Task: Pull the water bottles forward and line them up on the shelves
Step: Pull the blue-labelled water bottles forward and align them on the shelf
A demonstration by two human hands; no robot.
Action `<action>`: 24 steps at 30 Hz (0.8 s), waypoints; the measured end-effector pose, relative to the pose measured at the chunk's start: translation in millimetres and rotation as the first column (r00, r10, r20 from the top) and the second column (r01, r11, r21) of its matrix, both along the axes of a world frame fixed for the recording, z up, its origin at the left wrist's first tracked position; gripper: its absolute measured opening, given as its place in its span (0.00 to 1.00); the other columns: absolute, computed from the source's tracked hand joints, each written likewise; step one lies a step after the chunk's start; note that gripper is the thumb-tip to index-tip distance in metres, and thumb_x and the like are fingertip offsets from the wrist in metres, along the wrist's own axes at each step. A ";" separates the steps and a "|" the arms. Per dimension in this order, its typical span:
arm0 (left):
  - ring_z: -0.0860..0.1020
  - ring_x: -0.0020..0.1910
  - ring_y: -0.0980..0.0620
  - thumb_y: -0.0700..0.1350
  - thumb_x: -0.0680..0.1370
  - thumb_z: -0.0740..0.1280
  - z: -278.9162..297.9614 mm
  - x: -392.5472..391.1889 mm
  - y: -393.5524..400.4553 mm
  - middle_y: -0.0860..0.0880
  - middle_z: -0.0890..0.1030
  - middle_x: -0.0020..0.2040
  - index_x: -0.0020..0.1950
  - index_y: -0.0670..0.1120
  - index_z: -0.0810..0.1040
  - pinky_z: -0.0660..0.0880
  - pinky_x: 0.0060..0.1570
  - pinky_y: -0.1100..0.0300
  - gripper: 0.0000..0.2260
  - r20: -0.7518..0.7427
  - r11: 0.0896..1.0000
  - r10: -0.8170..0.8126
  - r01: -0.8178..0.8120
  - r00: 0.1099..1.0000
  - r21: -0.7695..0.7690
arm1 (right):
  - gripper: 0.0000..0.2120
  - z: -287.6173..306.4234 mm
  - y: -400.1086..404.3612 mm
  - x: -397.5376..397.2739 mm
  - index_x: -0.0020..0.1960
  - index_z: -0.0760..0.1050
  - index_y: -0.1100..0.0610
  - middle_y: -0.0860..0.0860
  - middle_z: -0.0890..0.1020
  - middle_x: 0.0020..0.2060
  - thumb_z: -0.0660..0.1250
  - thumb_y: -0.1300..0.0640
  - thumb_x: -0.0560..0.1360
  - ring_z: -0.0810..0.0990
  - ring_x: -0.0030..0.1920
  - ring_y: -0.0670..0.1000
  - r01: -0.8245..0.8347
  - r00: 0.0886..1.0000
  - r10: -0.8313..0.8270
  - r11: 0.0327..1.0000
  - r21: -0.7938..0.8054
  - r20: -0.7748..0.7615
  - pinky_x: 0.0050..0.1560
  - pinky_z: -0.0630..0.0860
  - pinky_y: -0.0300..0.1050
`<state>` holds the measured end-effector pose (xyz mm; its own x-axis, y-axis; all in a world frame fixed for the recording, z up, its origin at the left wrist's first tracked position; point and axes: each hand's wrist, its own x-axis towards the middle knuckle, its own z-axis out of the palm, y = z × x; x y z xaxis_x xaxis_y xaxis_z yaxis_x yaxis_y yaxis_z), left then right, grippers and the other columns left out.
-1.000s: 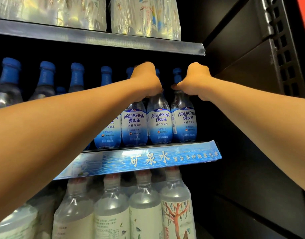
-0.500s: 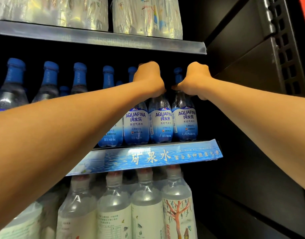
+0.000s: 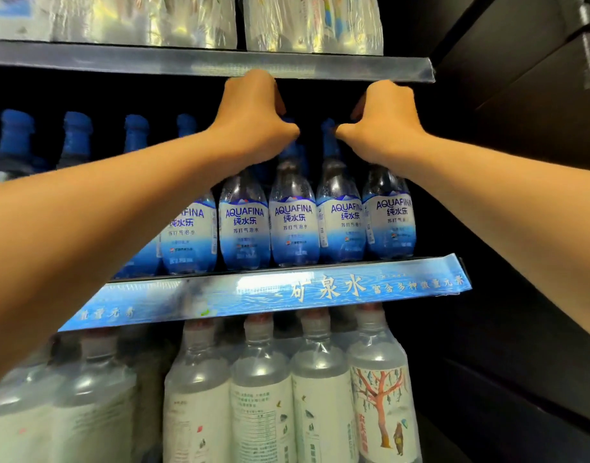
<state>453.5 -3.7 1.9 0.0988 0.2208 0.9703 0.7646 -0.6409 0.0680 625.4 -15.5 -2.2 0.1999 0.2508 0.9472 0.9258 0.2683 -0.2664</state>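
Aquafina water bottles (image 3: 293, 228) with blue caps and blue-white labels stand in a row at the front edge of the middle shelf (image 3: 320, 289). More blue-capped bottles (image 3: 76, 132) stand further left. My left hand (image 3: 253, 118) reaches in over the row and curls round the top of a bottle (image 3: 243, 225); its fingertips are hidden behind the hand. My right hand (image 3: 383, 125) curls over the top of the rightmost bottle (image 3: 388, 215), its thumb touching the neighbouring blue cap (image 3: 328, 128).
The upper shelf's edge (image 3: 286, 66) hangs just above both hands and carries shrink-wrapped packs (image 3: 313, 21). Wrapped packs of white-labelled bottles (image 3: 320, 396) fill the lower shelf. A dark side panel (image 3: 520, 162) closes the shelving on the right.
Both hands have risen towards the upper shelf's edge and spread a little further apart. The view has shifted, so more of the front row shows.
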 end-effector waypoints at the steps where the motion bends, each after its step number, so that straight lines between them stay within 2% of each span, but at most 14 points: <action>1: 0.81 0.48 0.45 0.46 0.69 0.73 -0.5 -7.9 0.9 0.42 0.84 0.44 0.47 0.40 0.83 0.79 0.49 0.49 0.11 0.005 0.999 0.034 -0.034 0.999 0.004 | 0.17 -0.6 1.0 -9.4 0.46 0.80 0.62 0.56 0.83 0.43 0.75 0.48 0.70 0.80 0.43 0.55 -0.042 0.999 0.042 0.999 -0.004 0.019 0.37 0.74 0.45; 2: 0.81 0.48 0.45 0.47 0.69 0.73 -1.7 -15.5 2.0 0.42 0.84 0.44 0.46 0.40 0.83 0.79 0.48 0.49 0.12 0.010 0.998 0.064 -0.064 0.998 -0.002 | 0.17 -1.2 1.6 -19.9 0.47 0.81 0.63 0.57 0.84 0.43 0.75 0.48 0.70 0.82 0.44 0.55 -0.081 0.996 0.081 0.997 -0.012 0.040 0.39 0.77 0.46; 4: 0.81 0.47 0.44 0.47 0.69 0.72 -3.8 -27.4 4.8 0.42 0.83 0.44 0.46 0.40 0.82 0.79 0.46 0.49 0.12 0.019 0.994 0.108 -0.107 0.994 -0.022 | 0.18 -1.4 2.7 -40.1 0.48 0.81 0.64 0.57 0.83 0.42 0.75 0.48 0.70 0.82 0.44 0.54 -0.129 0.989 0.131 0.991 -0.037 0.066 0.39 0.77 0.46; 7: 0.80 0.46 0.41 0.45 0.69 0.71 -2.7 -41.3 7.8 0.42 0.81 0.42 0.43 0.40 0.79 0.73 0.37 0.53 0.09 0.049 0.984 0.175 -0.173 0.983 -0.043 | 0.18 1.0 7.8 -63.8 0.39 0.73 0.59 0.52 0.77 0.36 0.76 0.47 0.70 0.77 0.39 0.54 -0.145 0.986 0.152 0.984 -0.106 0.064 0.28 0.68 0.42; 9: 0.79 0.44 0.41 0.45 0.70 0.72 -1.6 -46.4 9.3 0.43 0.77 0.41 0.38 0.42 0.73 0.68 0.35 0.56 0.10 0.060 0.978 0.201 -0.196 0.978 -0.076 | 0.20 3.1 10.2 -72.8 0.35 0.67 0.55 0.50 0.74 0.35 0.76 0.47 0.70 0.75 0.39 0.53 -0.131 0.990 0.136 0.983 -0.126 0.037 0.27 0.64 0.40; 10: 0.79 0.43 0.41 0.45 0.70 0.73 -1.2 -48.4 10.2 0.43 0.77 0.41 0.37 0.43 0.72 0.67 0.36 0.57 0.11 0.055 0.974 0.208 -0.202 0.977 -0.101 | 0.20 4.1 11.3 -75.7 0.34 0.67 0.55 0.51 0.75 0.36 0.76 0.47 0.70 0.76 0.40 0.53 -0.115 0.992 0.119 0.985 -0.132 0.028 0.29 0.66 0.41; 12: 0.77 0.43 0.44 0.46 0.70 0.74 0.6 -50.3 13.5 0.44 0.77 0.42 0.40 0.43 0.73 0.68 0.37 0.58 0.11 0.052 0.972 0.199 -0.191 0.979 -0.138 | 0.18 6.4 13.6 -78.3 0.37 0.69 0.56 0.53 0.77 0.42 0.77 0.49 0.70 0.77 0.43 0.55 -0.065 0.997 0.069 0.990 -0.127 0.027 0.37 0.69 0.42; 14: 0.76 0.41 0.46 0.46 0.70 0.74 2.1 -50.0 16.2 0.46 0.76 0.40 0.42 0.44 0.74 0.69 0.37 0.58 0.11 0.063 0.973 0.173 -0.160 0.983 -0.167 | 0.16 7.5 15.1 -78.9 0.42 0.71 0.57 0.56 0.77 0.46 0.77 0.51 0.70 0.80 0.46 0.58 -0.024 0.999 0.028 0.992 -0.121 0.029 0.40 0.71 0.42; 17: 0.77 0.38 0.47 0.47 0.70 0.75 0.9 -45.8 20.8 0.48 0.75 0.37 0.37 0.46 0.72 0.75 0.35 0.58 0.13 0.072 0.969 0.105 -0.086 0.992 -0.231 | 0.14 8.0 19.5 -80.4 0.46 0.73 0.57 0.55 0.76 0.45 0.74 0.51 0.71 0.78 0.46 0.57 0.024 0.998 -0.012 0.981 -0.191 0.061 0.41 0.70 0.42; 19: 0.80 0.38 0.46 0.44 0.71 0.75 -1.3 -41.7 25.4 0.48 0.76 0.36 0.35 0.46 0.71 0.82 0.39 0.52 0.13 0.096 0.956 0.020 0.009 0.995 -0.294 | 0.12 7.2 24.0 -80.5 0.48 0.73 0.57 0.54 0.75 0.44 0.72 0.52 0.74 0.77 0.45 0.56 0.032 0.997 -0.016 0.970 -0.242 0.069 0.40 0.70 0.42; 21: 0.81 0.41 0.44 0.41 0.72 0.73 -3.1 -39.5 30.2 0.48 0.75 0.35 0.35 0.46 0.70 0.83 0.43 0.46 0.13 0.115 0.947 0.001 0.036 0.993 -0.320 | 0.10 5.3 28.4 -79.3 0.48 0.73 0.58 0.54 0.76 0.44 0.72 0.54 0.74 0.76 0.43 0.55 0.013 0.999 -0.002 0.963 -0.270 0.042 0.39 0.71 0.42; 24: 0.81 0.43 0.43 0.38 0.73 0.73 -4.2 -39.6 33.2 0.47 0.74 0.37 0.36 0.45 0.69 0.82 0.44 0.43 0.14 0.135 0.940 -0.009 0.054 0.991 -0.337 | 0.11 3.2 30.8 -77.9 0.51 0.74 0.59 0.54 0.76 0.45 0.72 0.55 0.74 0.77 0.44 0.55 0.027 0.999 -0.018 0.962 -0.270 0.035 0.40 0.72 0.43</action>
<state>413.9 29.5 -2.3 -0.0103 0.5377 0.8431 0.7146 -0.5858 0.3824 547.5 15.3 1.1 0.1797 0.4944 0.8504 0.9398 0.1691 -0.2969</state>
